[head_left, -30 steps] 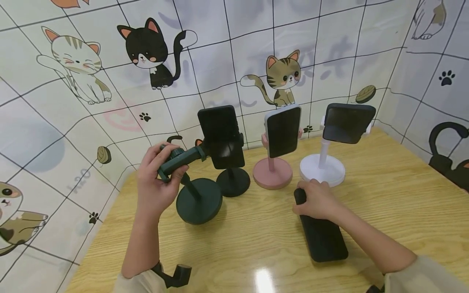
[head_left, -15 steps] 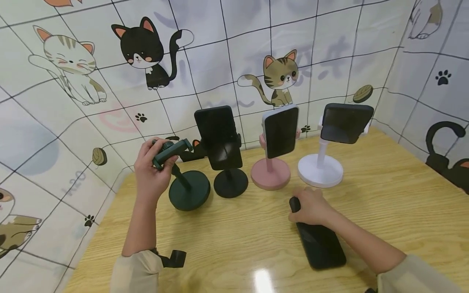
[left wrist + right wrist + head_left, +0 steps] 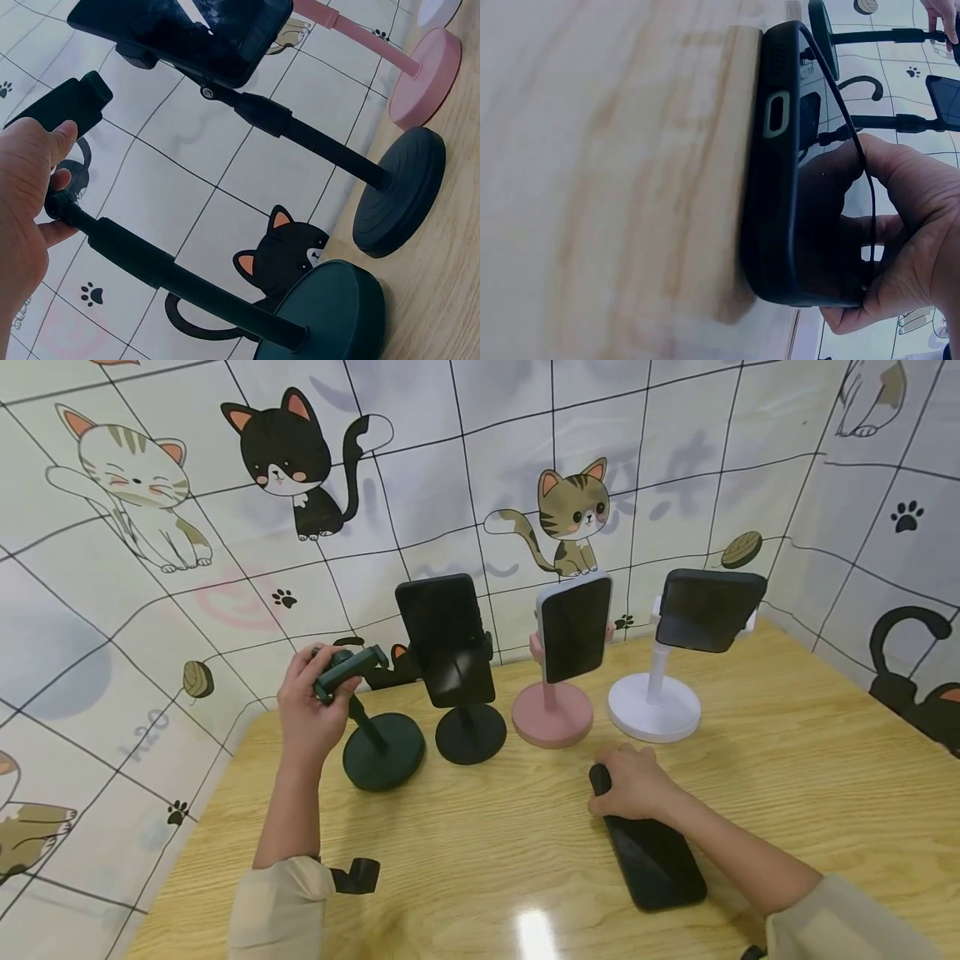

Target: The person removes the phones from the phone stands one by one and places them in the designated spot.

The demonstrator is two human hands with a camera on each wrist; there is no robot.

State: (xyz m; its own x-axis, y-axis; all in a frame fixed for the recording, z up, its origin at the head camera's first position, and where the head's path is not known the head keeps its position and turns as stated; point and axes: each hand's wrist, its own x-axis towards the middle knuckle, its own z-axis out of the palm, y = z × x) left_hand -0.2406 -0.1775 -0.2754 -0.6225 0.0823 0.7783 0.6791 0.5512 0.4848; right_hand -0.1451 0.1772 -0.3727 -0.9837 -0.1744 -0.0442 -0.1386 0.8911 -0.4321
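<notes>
My left hand (image 3: pixel 311 714) holds the phone holder at the top of a dark green phone stand (image 3: pixel 384 756). In the left wrist view, the thumb (image 3: pixel 64 135) lies on the holder, and the stem runs down to a round base on the table. No phone sits in this holder. My right hand (image 3: pixel 637 783) grips the far end of a black smartphone (image 3: pixel 660 864) lying screen up on the table. Seen from the right wrist, the phone's near edge (image 3: pixel 772 187) shows a charging port, and my fingers curl round its other end.
Along the back stand a black phone stand (image 3: pixel 471 739), a pink one (image 3: pixel 552 718) and a white one (image 3: pixel 654 710). Each carries a phone, the white one's turned sideways. Behind the wooden table (image 3: pixel 465 860) hangs a cat-patterned cloth (image 3: pixel 442 493).
My left hand has shifted the green stand left and slightly back, away from the black stand. My right hand has drawn the phone a little nearer.
</notes>
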